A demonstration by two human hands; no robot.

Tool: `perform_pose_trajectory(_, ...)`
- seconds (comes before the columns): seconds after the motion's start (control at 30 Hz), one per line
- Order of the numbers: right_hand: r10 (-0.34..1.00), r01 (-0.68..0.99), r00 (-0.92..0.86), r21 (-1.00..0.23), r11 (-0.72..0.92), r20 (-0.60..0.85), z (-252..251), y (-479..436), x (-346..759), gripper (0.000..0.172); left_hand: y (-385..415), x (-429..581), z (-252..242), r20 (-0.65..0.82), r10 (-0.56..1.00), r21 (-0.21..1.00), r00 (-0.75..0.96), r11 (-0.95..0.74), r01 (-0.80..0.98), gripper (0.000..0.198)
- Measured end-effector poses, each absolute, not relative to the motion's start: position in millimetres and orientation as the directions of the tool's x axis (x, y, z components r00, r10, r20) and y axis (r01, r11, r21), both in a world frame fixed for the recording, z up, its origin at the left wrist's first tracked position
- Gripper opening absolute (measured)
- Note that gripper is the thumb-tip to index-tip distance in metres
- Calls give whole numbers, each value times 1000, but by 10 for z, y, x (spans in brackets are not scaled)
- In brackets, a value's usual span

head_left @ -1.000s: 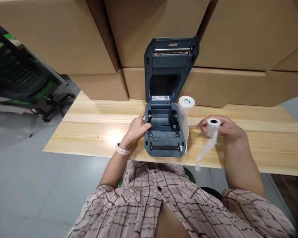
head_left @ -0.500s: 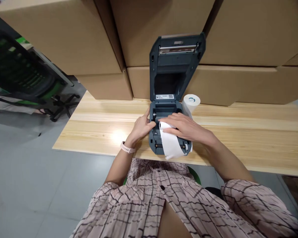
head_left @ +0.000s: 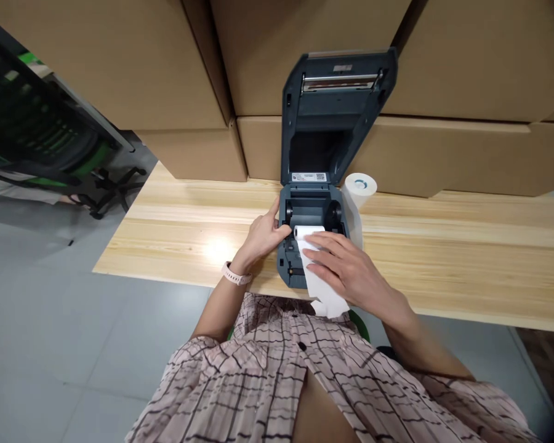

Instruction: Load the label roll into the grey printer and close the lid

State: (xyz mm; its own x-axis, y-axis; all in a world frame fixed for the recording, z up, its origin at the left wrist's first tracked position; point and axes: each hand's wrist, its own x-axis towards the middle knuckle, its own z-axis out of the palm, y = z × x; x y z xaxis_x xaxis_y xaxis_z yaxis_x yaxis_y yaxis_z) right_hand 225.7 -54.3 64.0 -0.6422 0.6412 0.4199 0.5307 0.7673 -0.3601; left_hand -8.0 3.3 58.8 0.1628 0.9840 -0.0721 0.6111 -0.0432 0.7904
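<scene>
A dark grey label printer stands on the wooden table with its lid raised. My left hand grips the printer's left side, its thumb over the inner edge and a finger along the outside. Within the printer's bay lies a small white paper roll, its loose strip running out over the front edge to a torn end. My right hand lies over the strip, fingers stretched and spread, fingertips touching the paper just below the roll. Its thumb is hidden.
Behind the printer's right side stands a larger white roll with a tail of paper hanging down. Large cardboard boxes line the back of the wooden table. A black office chair is on the floor at left.
My right hand has slid from the roll down toward me onto the strip, uncovering the roll. The strip reaches further over the front edge. My left hand stays on the printer.
</scene>
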Motion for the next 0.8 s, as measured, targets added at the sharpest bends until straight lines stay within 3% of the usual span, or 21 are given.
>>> perform_pose_trajectory(0.13,704,608,-582,-357,709,407,548,-756,2167,35,28,-82,585,-69,985,795,156,-40,605,90)
perform_pose_trajectory(0.5,627,756,-526,-21,654,575,603,-910,1927,26,30,-95,544,-64,985,828,160,-37,560,87)
perform_pose_trajectory(0.8,596,730,-539,-24,683,595,578,-875,1980,22,23,-126,488,-28,985,869,168,-59,492,86)
